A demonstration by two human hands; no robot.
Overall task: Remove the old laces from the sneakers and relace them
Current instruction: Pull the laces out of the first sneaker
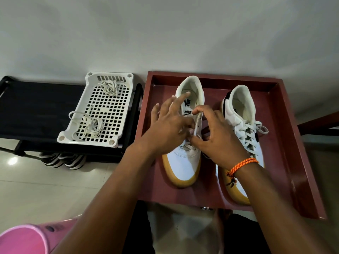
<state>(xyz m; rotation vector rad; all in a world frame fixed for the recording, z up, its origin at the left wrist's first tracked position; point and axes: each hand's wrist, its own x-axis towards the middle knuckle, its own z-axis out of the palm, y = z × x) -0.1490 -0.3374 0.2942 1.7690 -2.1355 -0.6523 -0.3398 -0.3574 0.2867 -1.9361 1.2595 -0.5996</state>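
Note:
Two white sneakers with tan soles stand side by side in a dark red tray (286,143), toes towards me. The left sneaker (185,162) is under both hands. My left hand (168,125) lies over its eyelets with fingers spread, thumb and fingertip pinching the white lace (197,125). My right hand (218,132), with an orange thread band at the wrist, pinches the same lace from the right side. The right sneaker (244,114) is fully laced and untouched. Most of the left sneaker's lacing is hidden by my hands.
A white perforated basket (88,129) on a black rack (36,110) at the left holds two loose bundles of white laces (91,127). Striped shoes (62,160) sit under the rack. A pink plastic object (23,239) is at the lower left. A pale wall is behind.

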